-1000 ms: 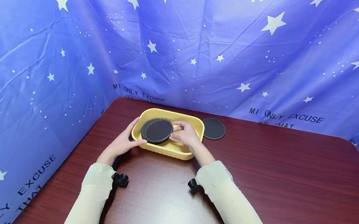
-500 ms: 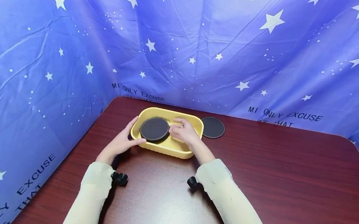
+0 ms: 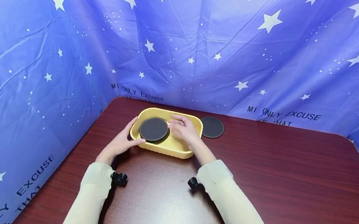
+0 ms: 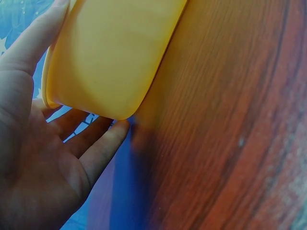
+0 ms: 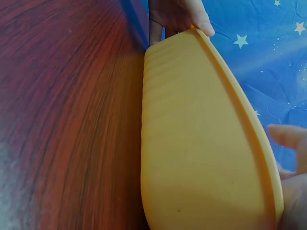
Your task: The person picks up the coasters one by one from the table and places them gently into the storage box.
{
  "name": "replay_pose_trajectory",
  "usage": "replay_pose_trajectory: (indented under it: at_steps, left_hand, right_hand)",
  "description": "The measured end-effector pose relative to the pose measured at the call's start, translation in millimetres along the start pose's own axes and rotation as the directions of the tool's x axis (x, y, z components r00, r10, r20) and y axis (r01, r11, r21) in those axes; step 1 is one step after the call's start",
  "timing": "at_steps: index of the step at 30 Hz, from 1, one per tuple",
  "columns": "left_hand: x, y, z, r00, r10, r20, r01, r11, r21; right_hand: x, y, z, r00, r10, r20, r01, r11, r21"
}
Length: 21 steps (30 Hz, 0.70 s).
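A blue star-printed cloth [image 3: 188, 42] hangs behind and to both sides of a dark red table [image 3: 258, 181]. On the table, beyond both sleeves, stands a yellow tray [image 3: 180, 147], touching the fingers of the left hand [image 3: 121, 143].

The left hand holds the tray's near left corner: the thumb lies along the near rim, the other fingers are spread up the left wall, and the left wrist view shows the tray's corner [image 4: 110, 57] resting against the palm with the fingers [image 4: 103, 148] reaching under it.

The right hand [image 3: 184, 129] hovers over the tray's middle, fingers loosely curved and slightly apart, tips pointing left. They hold nothing that shows. The right wrist view gives only the tray's outer wall [image 5: 201, 158] and blurred fingertips [image 5: 288, 136] past its rim, so whether they touch anything there cannot be told.

A stack of dark round discs [image 3: 153, 129] lies flat in the tray's left half, just left of the right fingertips and just beyond the left thumb.

One more disc [image 3: 211, 127] lies flat on the table, just right of the tray, past the right hand's knuckles.
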<state>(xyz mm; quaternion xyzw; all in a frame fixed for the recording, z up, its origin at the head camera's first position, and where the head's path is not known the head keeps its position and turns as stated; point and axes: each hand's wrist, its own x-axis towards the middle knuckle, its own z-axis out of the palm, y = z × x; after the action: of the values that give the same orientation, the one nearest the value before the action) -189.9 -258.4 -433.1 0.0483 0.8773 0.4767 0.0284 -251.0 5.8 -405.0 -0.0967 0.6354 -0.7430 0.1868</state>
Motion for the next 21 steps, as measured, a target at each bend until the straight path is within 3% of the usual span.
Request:
replay_pose_trajectory:
  at_steps: [4, 9, 14, 21]
  left_hand:
    - [-0.1, 0.2, 0.0, 1.000, -0.007, 0.002, 0.007, 1.000, 0.006]
    - [1.1, 0.5, 0.3, 1.000, 0.004, 0.001, -0.004, 1.000, 0.008]
    - [1.4, 1.0, -1.0, 1.000, -0.004, -0.002, 0.004, 1.000, 0.013]
    - [1.0, -1.6, -0.3, 1.000, -0.003, -0.001, 0.003, 1.000, 0.012]
  right_hand:
    - [-6.9, -5.5, -9.7, 0.990, -0.141, 0.009, 0.139, 0.985, 0.101]
    - [-13.2, -16.7, -36.9, 0.969, -0.233, -0.079, 0.243, 0.958, 0.155]
    - [-16.2, -26.5, -68.7, 0.947, -0.255, -0.195, 0.286, 0.946, 0.152]
    - [-21.2, -27.2, -104.4, 0.931, -0.218, -0.293, 0.255, 0.963, 0.093]
